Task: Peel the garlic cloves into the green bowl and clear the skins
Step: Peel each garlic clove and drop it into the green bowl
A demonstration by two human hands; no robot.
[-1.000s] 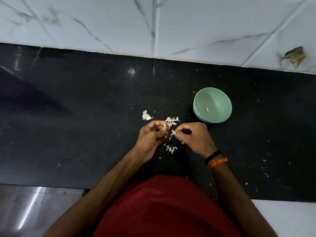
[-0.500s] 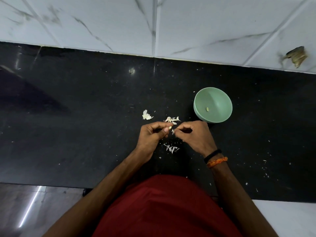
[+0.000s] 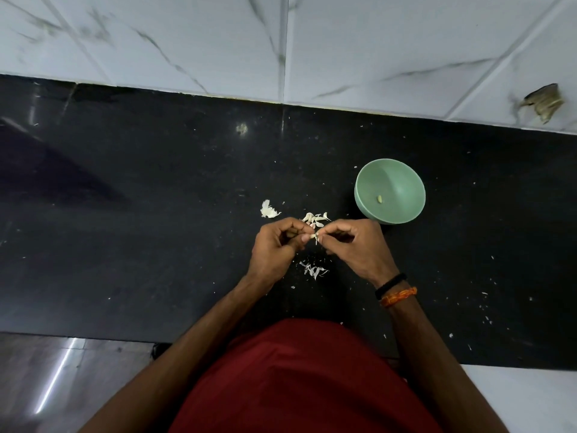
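My left hand (image 3: 274,248) pinches a small garlic clove (image 3: 314,236) at its fingertips over the black counter. My right hand (image 3: 356,248) meets it from the right and pinches the clove's papery skin. The green bowl (image 3: 402,185) stands just beyond my right hand, with one peeled clove (image 3: 379,199) in it. Loose white skins lie in three spots: a clump (image 3: 268,210) to the left, a cluster (image 3: 315,217) just behind my fingers, and a small heap (image 3: 313,270) below my hands.
The black counter (image 3: 156,214) runs left to right, speckled with tiny skin flecks, mostly at the right. A white marble-patterned tiled wall (image 3: 281,42) backs it, with a brown damaged patch (image 3: 544,101) at the far right. My red shirt fills the bottom.
My two hands have drawn closer, fingertips now meeting at the clove. The skin piece that hung from my right fingers a second ago is gone. Bowl and piles have not moved.
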